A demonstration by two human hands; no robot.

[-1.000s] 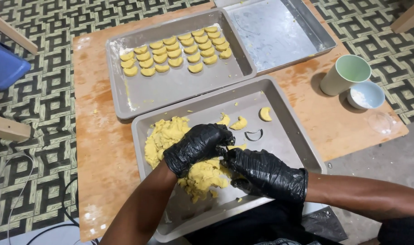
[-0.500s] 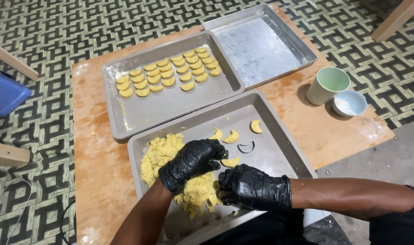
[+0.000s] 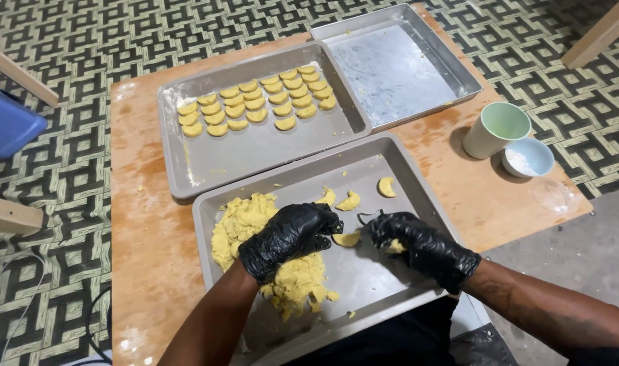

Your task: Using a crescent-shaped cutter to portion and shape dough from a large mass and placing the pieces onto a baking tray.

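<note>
Both my hands wear black gloves over the near metal tray [image 3: 424,196]. My left hand [image 3: 289,237] rests on a heap of crumbly yellow dough [image 3: 245,220], fingers curled near a crescent-shaped dough piece [image 3: 346,238]. My right hand [image 3: 418,244] is closed around a small lump of yellow dough [image 3: 395,247]; a thin dark curved cutter [image 3: 369,217] peeks out by its fingertips. Three shaped crescents [image 3: 350,200] lie on the tray beyond my hands.
A second tray [image 3: 255,149] behind holds several rows of shaped crescents [image 3: 255,105]. A bare floured tray [image 3: 397,68] sits at the back right. A pale green cup [image 3: 496,129] and a small blue bowl [image 3: 528,157] stand on the wooden table [image 3: 140,217] at right.
My right hand has lifted off the dough heap and shifted right with a small lump in it. A fresh crescent now lies between my hands. The camera view has shifted slightly.
</note>
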